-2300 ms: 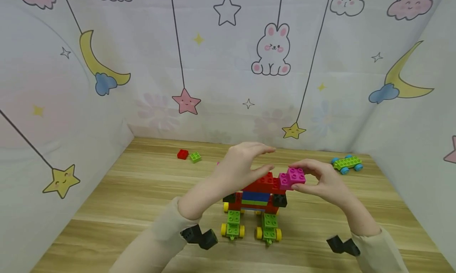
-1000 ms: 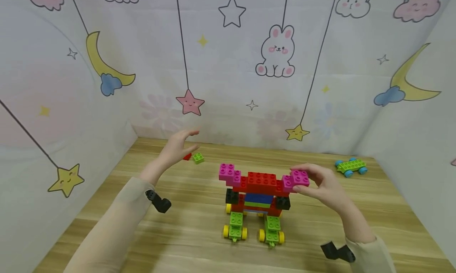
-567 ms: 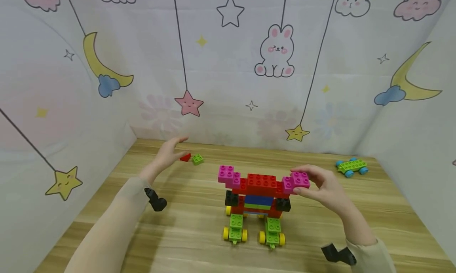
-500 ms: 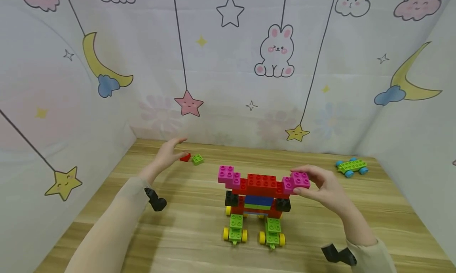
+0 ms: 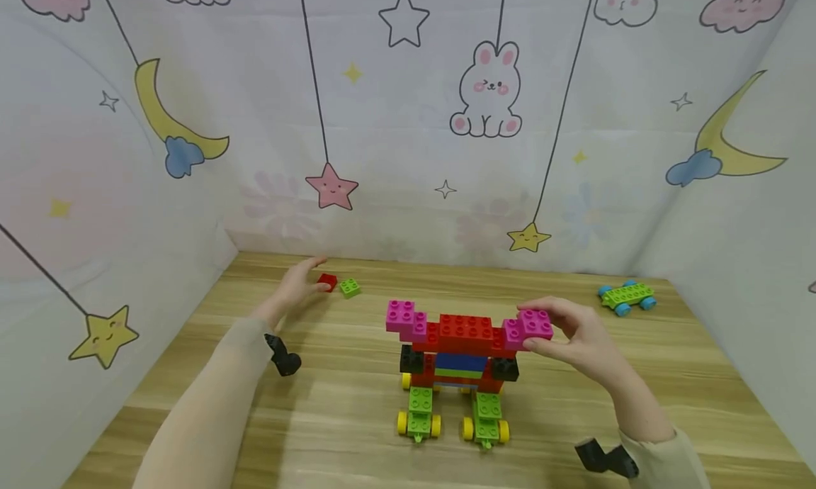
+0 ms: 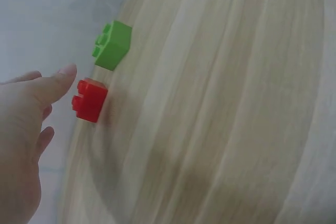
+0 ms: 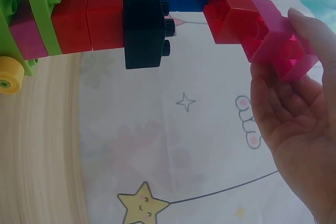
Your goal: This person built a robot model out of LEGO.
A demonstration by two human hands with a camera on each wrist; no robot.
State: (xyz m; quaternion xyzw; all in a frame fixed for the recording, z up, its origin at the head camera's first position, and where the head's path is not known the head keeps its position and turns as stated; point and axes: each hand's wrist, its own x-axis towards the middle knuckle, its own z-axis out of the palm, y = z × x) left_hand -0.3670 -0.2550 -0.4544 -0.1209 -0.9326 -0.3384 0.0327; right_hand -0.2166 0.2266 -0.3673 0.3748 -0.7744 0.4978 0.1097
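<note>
A toy brick build stands upright on the table, with a red brick [image 5: 465, 336] across its top, black bricks [image 5: 505, 369] at its sides and green wheeled bases [image 5: 419, 424] below. My right hand [image 5: 583, 340] pinches the pink brick [image 5: 537, 324] at the build's right end between thumb and fingers; the right wrist view shows this pink brick [image 7: 270, 30] joined to red ones. At the far left, my left hand [image 5: 293, 289] reaches beside a loose red brick [image 5: 327, 282], thumb and fingers spread. In the left wrist view, the thumb is close to the red brick [image 6: 90, 99].
A loose green brick [image 5: 349, 288] lies just right of the red one. At the back right sits a green wheeled base [image 5: 627, 295] with blue wheels. Patterned cloth walls [image 5: 408, 142] enclose the wooden table [image 5: 344, 404] at the back and sides.
My left hand has moved from over the build to the loose red brick at the far left. My right hand keeps its pinch on the pink brick, and the build stays in place.
</note>
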